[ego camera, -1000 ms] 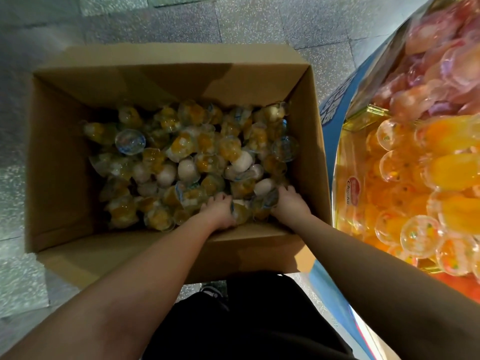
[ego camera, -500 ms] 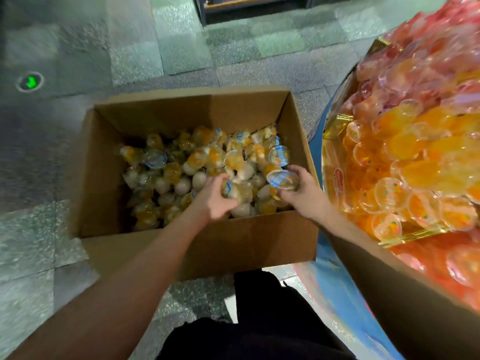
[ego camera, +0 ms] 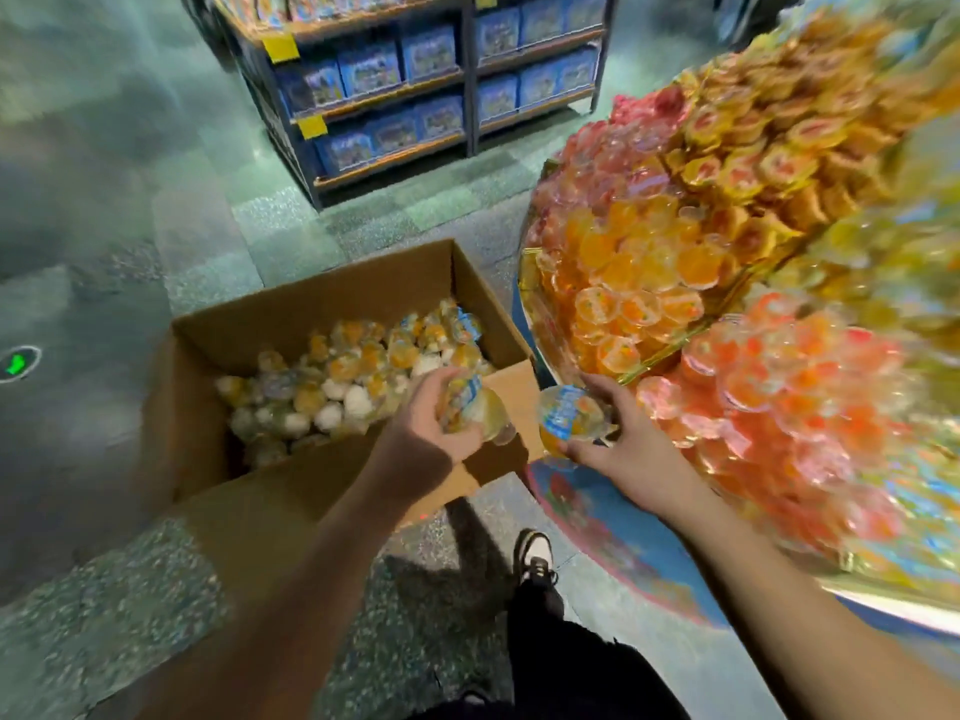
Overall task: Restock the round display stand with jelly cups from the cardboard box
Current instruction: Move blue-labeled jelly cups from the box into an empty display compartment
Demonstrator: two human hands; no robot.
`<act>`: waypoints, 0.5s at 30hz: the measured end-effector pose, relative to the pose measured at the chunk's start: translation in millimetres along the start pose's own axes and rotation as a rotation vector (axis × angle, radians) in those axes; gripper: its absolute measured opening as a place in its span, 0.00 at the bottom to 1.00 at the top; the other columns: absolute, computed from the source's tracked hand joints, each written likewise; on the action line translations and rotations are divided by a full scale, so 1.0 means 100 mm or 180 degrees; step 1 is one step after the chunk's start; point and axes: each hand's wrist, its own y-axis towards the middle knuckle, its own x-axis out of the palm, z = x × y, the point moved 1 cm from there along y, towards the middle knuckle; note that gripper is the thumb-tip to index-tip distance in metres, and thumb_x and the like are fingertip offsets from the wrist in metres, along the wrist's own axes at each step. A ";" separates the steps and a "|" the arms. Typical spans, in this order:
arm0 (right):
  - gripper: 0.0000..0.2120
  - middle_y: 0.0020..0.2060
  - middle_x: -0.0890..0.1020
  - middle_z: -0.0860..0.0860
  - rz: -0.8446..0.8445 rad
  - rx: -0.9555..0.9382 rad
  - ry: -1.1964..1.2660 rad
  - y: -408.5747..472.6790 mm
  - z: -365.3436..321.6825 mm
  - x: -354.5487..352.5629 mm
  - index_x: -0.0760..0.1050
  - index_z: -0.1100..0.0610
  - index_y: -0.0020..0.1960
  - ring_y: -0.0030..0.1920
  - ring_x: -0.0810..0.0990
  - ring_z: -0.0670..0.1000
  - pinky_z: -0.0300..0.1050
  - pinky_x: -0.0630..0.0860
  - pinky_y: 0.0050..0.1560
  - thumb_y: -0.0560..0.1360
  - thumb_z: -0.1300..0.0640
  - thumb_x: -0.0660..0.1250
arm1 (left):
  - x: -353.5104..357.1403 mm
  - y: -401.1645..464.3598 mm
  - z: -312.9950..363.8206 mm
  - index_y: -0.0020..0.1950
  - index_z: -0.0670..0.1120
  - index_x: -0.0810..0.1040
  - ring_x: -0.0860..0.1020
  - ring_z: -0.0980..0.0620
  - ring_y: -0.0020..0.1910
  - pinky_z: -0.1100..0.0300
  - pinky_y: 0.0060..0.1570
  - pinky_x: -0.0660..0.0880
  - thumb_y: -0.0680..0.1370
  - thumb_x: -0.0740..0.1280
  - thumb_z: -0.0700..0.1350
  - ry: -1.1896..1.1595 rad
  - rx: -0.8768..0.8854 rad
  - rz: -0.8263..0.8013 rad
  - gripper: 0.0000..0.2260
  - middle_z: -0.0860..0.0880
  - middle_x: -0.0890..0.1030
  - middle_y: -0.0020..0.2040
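An open cardboard box (ego camera: pixel 270 491) stands on the floor, holding several yellow and white jelly cups (ego camera: pixel 358 376). My left hand (ego camera: pixel 431 433) grips jelly cups (ego camera: pixel 475 405) above the box's near right corner. My right hand (ego camera: pixel 623 449) holds an orange jelly cup with a blue lid (ego camera: pixel 563 418) just right of the box, close to the round display stand (ego camera: pixel 524 267). The stand on the right is heaped with orange, red and yellow jelly cups (ego camera: pixel 639 272) in tiers.
A shelf unit (ego camera: pixel 467 96) with blue packages stands behind the box. The stand's blue base (ego camera: pixel 613 537) reaches toward my shoe (ego camera: pixel 532 556). A green floor light (ego camera: pixel 18 363) glows at the left on grey tiled floor.
Both hands have lifted out of the box with jelly cups. My right hand has moved rightward toward the stand. The view has risen, bringing the shelves into sight.
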 end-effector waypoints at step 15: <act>0.28 0.64 0.74 0.40 0.1384 0.0406 0.0039 -2.13 1.03 -1.98 0.70 0.45 0.67 0.63 0.71 0.35 0.19 0.62 0.53 0.71 0.55 0.77 | 2.08 -0.42 1.80 0.61 0.63 0.64 0.73 0.53 0.61 0.54 0.62 0.72 0.70 0.73 0.51 0.0567 0.0946 -0.1141 0.25 0.56 0.73 0.62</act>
